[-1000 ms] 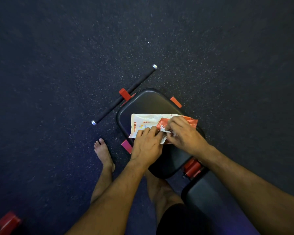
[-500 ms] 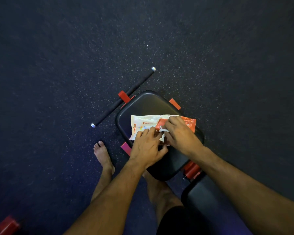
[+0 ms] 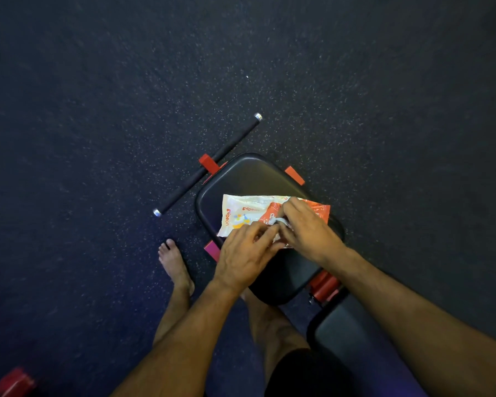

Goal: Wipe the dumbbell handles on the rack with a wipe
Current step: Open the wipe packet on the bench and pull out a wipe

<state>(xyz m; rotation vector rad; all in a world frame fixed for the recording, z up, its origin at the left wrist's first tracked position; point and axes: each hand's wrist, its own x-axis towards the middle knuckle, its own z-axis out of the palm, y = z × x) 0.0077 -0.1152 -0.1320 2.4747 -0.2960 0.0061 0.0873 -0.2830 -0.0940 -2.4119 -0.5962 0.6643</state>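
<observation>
A white and orange pack of wipes [image 3: 249, 212] lies flat on the black padded bench seat [image 3: 241, 174]. My left hand [image 3: 245, 256] presses down on the near edge of the pack. My right hand [image 3: 307, 229] rests over the pack's orange end, its fingertips pinching a bit of white wipe [image 3: 278, 222] at the opening. No dumbbells or rack appear in view.
The bench has a black crossbar [image 3: 209, 164] with silver end caps and red brackets [image 3: 208, 163] on dark speckled rubber floor. A second black pad [image 3: 344, 330] sits lower right. My bare foot [image 3: 175, 265] stands left of the bench. A red object [image 3: 13, 382] lies bottom left.
My right hand's fingers have shifted slightly on the pack's opening and now pinch a wipe. The left hand stays pressed on the pack.
</observation>
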